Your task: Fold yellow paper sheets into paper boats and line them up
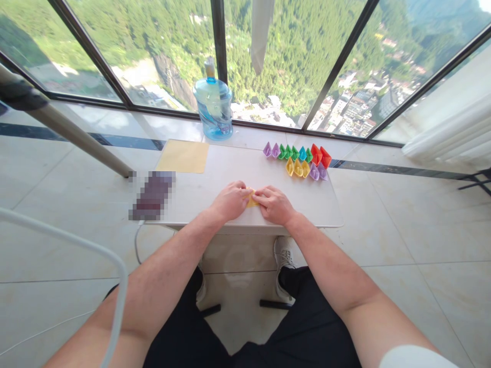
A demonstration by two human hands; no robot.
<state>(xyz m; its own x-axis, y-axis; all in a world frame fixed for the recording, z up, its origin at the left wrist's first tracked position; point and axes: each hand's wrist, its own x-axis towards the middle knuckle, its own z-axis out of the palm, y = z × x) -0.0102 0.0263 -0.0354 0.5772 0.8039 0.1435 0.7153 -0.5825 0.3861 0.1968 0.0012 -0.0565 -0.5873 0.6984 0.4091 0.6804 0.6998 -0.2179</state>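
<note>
A small piece of folded yellow paper (252, 200) lies at the front middle of the white table, partly hidden by my fingers. My left hand (232, 199) grips its left side, thumb and fingers bent in. From the right, my right hand (274, 203) pinches the other side, its fingertips close to the left ones. Folded paper boats stand in two rows at the back right: purple (267, 150), green (295, 153), blue (303, 154) and red (316, 155) behind, yellow (298, 169) and purple in front.
Flat yellow paper sheets (183, 156) lie at the table's back left. A pixelated dark item (152, 195) with a cable sits at the left edge. Behind the table (230, 163), a blue water jug (213, 110) stands by the window. A pole (84, 128) slants in from the left.
</note>
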